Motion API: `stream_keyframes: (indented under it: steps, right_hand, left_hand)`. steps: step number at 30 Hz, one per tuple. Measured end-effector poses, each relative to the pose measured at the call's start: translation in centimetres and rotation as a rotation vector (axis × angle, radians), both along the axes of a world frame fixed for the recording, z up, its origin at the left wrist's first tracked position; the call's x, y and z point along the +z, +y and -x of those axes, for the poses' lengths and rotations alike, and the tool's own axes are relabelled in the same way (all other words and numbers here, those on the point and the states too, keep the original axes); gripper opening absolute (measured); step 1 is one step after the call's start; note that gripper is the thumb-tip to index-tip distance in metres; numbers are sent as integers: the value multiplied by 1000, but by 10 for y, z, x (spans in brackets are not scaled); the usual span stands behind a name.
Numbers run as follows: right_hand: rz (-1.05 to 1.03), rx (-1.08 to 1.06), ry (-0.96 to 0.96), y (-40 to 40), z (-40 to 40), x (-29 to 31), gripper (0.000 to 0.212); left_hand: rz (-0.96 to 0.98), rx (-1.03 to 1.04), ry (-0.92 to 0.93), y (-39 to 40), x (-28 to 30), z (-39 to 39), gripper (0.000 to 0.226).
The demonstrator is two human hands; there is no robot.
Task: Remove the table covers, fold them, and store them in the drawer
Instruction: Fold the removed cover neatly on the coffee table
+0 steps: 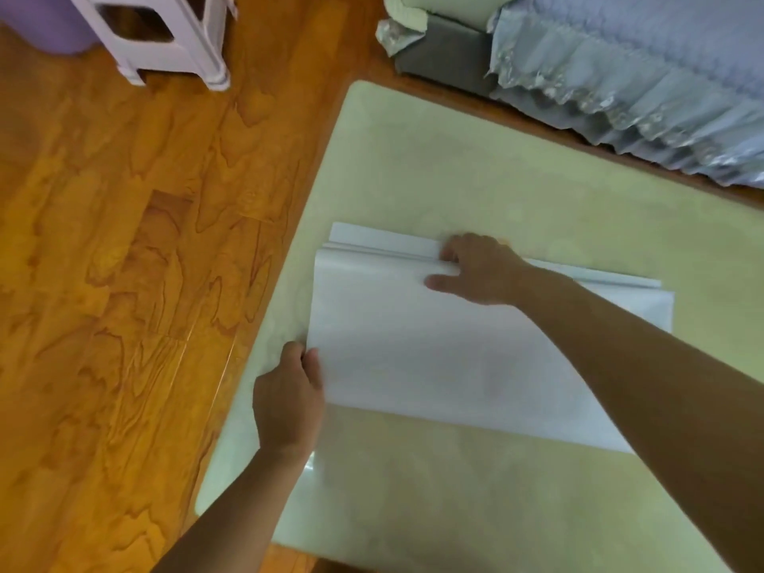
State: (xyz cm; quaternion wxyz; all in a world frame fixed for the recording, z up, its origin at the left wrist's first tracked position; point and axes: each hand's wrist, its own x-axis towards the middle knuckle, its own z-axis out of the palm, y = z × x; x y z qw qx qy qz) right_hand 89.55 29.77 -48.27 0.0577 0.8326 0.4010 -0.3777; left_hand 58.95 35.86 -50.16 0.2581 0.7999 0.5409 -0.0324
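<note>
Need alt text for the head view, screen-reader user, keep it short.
Two bare hands fold a white cover on a pale table: the left hand pinches its left edge, the right hand presses on the layered far edge. Around the table are a wood floor, a white stool and a ruffled sofa cover.

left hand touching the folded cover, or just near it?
Touching. Head view: the left hand pinches the left edge of the folded white cover, thumb on top of the sheet.
</note>
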Motion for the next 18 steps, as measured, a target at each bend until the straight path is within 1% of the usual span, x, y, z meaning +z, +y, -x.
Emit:
stream_keyframes:
  steps: [2,4,5,8,11,13,15,17,18]
  right_hand:
    - [-197,24,48,25,28,-6,62]
    - [-315,122,3,46,51,-15,55]
    - [-361,132,-35,53,58,-20,49]
    - [-439,48,-90,62,61,-32,27]
    - [-411,-18,-86,69,60,-33,20]
    - [-355,-143,-48,75,60,-28,16]
    - [-322,-338,35,81,58,-23,9]
    - [-339,-501,104,84,55,-18,8]
    - [-345,-539,110,85,54,-16,8]
  left_hand:
    - [0,6,14,1,-3,0,34]
    - [11,8,24,2,-4,0,34]
    - [11,8,28,3,-4,0,35]
    - [24,17,10,5,-4,0,38]
    - [58,40,4,9,-7,0,47]
    - [83,52,-22,11,-10,4,54]
    - [106,66,-91,9,-10,10,54]
    - [116,64,-175,7,-8,14,42]
    - [116,63,-206,7,-8,16,34]
